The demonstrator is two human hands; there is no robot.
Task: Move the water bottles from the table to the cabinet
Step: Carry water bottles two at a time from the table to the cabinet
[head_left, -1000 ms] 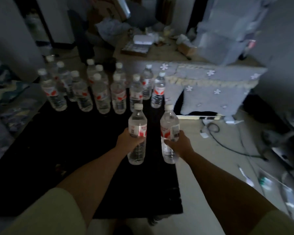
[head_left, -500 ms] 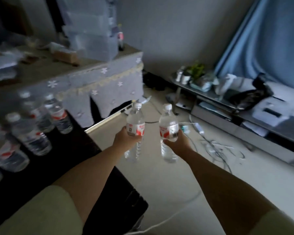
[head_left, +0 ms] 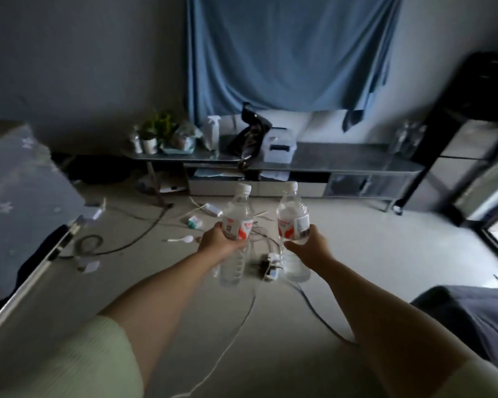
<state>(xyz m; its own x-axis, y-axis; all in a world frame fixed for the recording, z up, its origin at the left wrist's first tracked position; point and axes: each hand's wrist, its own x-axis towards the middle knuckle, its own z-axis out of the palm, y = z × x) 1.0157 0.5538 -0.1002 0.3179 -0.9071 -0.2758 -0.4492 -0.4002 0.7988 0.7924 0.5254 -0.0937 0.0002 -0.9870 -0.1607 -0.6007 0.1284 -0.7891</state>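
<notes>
- The left hand (head_left: pixel 219 242), just left of the frame's centre, has its fingers curled round the waist of a clear plastic water bottle with a white cap and red-and-white label (head_left: pixel 237 225); the bottle stands nearly upright, its lower half hanging below the fist.
- The right hand (head_left: pixel 308 249), just right of centre, grips a second clear white-capped water bottle (head_left: pixel 292 222) the same way, fingers wrapped round its middle, the cap tilted slightly left.
- The two bottles are side by side, near each other but apart, held above the pale floor (head_left: pixel 385 254).
- Both forearms reach up from the bottom of the frame, pale green ribbed sleeves (head_left: pixel 78 360) at the lower corners.
- Across the middle of the frame runs a low grey metal-and-glass cabinet (head_left: pixel 342 162), carrying a small potted plant (head_left: pixel 153 133), a white spray bottle (head_left: pixel 212 133) and a dark bag (head_left: pixel 252 133).
- A blue curtain (head_left: pixel 285 53) hangs behind it, in the upper centre.
- Loose cables and a white power strip (head_left: pixel 270 267) lie on the floor beneath the bottles.
</notes>
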